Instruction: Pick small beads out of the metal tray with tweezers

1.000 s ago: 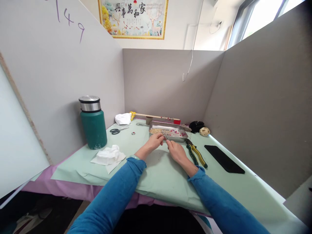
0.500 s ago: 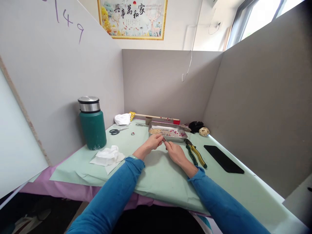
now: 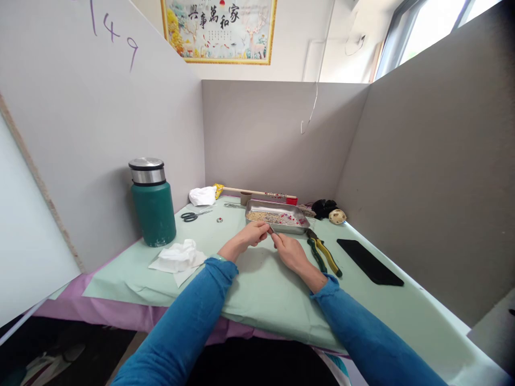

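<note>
My left hand (image 3: pixel 252 235) and my right hand (image 3: pixel 288 249) meet over the green table cover, just in front of a shallow metal tray (image 3: pixel 277 208) that holds tan and pink beads. Both hands have the fingers pinched together. A thin metal needle or pin (image 3: pixel 271 229) shows between the fingertips, and the right hand seems to hold it. What the left fingers pinch is too small to name. Green-and-yellow pliers (image 3: pixel 324 253) lie right of my right hand.
A green flask (image 3: pixel 152 204) stands at the left wall, with crumpled tissue (image 3: pixel 178 257) before it. Scissors (image 3: pixel 193 215), a white cloth (image 3: pixel 202 195) and a long stick (image 3: pixel 259 193) lie at the back. A black phone (image 3: pixel 369 261), a spotted ball (image 3: pixel 337 216) and grey partitions are at the right.
Both hands have shifted very slightly, staying pinched together in front of the tray. Nothing else on the table has moved.
</note>
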A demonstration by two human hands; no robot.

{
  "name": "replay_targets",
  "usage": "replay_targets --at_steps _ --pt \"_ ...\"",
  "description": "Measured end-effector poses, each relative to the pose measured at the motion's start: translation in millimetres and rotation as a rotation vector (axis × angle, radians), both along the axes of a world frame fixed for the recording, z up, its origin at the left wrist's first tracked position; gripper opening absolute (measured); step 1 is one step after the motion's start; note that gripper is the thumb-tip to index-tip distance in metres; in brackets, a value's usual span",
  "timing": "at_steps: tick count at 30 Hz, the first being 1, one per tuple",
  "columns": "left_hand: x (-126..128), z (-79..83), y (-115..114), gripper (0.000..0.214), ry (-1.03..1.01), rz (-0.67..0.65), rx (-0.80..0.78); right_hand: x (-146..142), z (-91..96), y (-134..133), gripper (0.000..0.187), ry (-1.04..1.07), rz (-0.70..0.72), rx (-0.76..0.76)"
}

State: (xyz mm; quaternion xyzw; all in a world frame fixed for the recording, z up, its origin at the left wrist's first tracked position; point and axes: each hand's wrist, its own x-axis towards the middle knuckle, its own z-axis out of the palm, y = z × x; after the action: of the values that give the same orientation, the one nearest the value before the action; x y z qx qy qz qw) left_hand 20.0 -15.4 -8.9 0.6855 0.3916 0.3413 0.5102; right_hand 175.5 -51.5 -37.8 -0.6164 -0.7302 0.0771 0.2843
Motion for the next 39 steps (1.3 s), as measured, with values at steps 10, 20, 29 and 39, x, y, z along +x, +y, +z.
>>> replay_targets --at_steps 10,20,29,39 --pt "2 -6.0 1 0.026 0.109 0.07 0.245 0 -1.6 1 0.05 -0.017 -0.007 -0.004" --pt "3 -7.8 6 0.023 0.147 0.095 0.346 -3 2.0 0 0.049 0.003 -0.021 -0.026" --pt "4 -4.5 3 0.026 0.113 0.092 0.257 -1 0.4 1 0.047 0.075 0.015 -0.008" --pt "0 4.0 -4 0.025 -0.048 -0.088 -0.067 2 0.6 -2 0.05 0.195 0.108 0.041"
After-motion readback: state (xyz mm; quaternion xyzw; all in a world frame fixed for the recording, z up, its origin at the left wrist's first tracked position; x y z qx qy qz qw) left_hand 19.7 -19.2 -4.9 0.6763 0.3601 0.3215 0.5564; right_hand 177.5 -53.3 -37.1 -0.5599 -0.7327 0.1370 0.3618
